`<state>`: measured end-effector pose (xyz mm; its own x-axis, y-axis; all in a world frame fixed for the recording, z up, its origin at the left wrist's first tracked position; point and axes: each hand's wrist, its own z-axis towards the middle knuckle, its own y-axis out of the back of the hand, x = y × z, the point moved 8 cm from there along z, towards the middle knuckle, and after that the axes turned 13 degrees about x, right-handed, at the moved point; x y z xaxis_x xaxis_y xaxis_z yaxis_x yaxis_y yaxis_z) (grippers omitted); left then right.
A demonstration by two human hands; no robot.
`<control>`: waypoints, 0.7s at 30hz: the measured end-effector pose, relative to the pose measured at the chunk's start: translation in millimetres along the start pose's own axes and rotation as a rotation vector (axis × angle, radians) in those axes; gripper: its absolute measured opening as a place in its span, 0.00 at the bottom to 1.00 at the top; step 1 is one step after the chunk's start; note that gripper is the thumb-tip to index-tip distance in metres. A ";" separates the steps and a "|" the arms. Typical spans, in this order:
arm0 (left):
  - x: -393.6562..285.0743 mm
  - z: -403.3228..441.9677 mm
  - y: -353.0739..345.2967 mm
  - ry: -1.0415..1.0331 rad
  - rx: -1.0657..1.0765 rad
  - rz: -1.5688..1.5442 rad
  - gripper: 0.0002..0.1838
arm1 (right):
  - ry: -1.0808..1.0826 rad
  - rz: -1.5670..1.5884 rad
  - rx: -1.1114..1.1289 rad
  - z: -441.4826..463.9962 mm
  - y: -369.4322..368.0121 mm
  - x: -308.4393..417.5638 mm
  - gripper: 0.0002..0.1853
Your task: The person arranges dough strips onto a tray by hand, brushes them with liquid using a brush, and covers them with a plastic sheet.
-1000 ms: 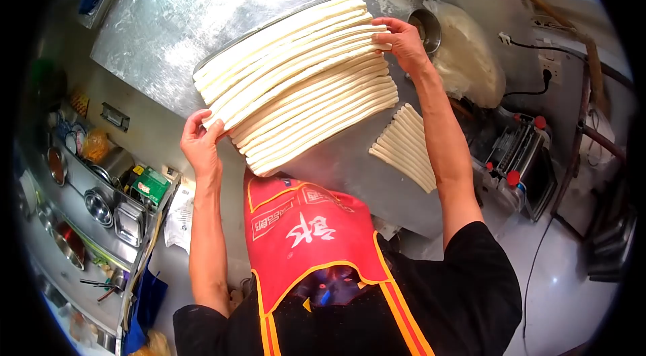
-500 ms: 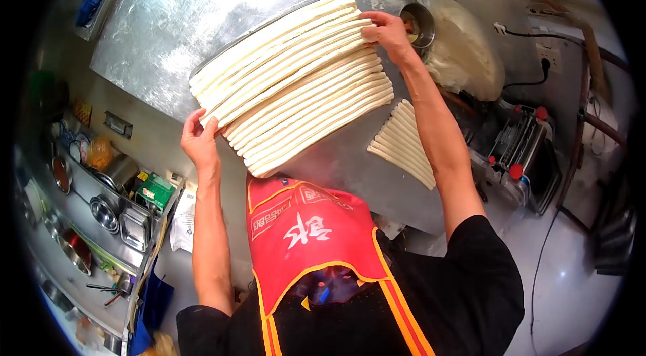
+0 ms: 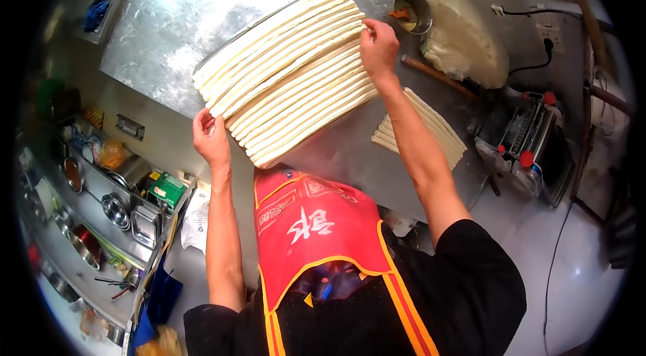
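Dough strip (image 3: 289,72), ends pinched between closed fingers of left hand (image 3: 212,140) and right hand (image 3: 380,53). Uneven tension could tear it.

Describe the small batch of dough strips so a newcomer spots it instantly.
On the steel table, find the big array of dough strips, then look toward the person's right forearm. The small batch lies partly hidden behind that forearm, set apart by its shorter, fewer strips.
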<state>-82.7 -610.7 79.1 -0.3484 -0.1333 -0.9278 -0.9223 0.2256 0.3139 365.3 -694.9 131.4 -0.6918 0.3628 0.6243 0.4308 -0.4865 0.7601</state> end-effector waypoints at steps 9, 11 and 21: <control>-46.6 -10.1 -30.7 -0.277 0.078 0.552 0.12 | 0.397 -0.079 0.278 -71.7 -93.4 110.4 0.10; -44.9 -8.4 -30.0 -0.269 0.064 0.528 0.12 | 0.415 -0.092 0.231 -70.1 -87.7 107.0 0.10; -46.0 -7.9 -32.9 -0.293 0.076 0.601 0.08 | 0.117 -0.030 0.267 -16.5 -34.3 19.8 0.06</control>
<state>-37.7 -619.6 113.0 -0.7281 0.3015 -0.6156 -0.5639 0.2471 0.7880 327.2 -684.1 114.7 -0.7619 0.2725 0.5876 0.5356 -0.2450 0.8082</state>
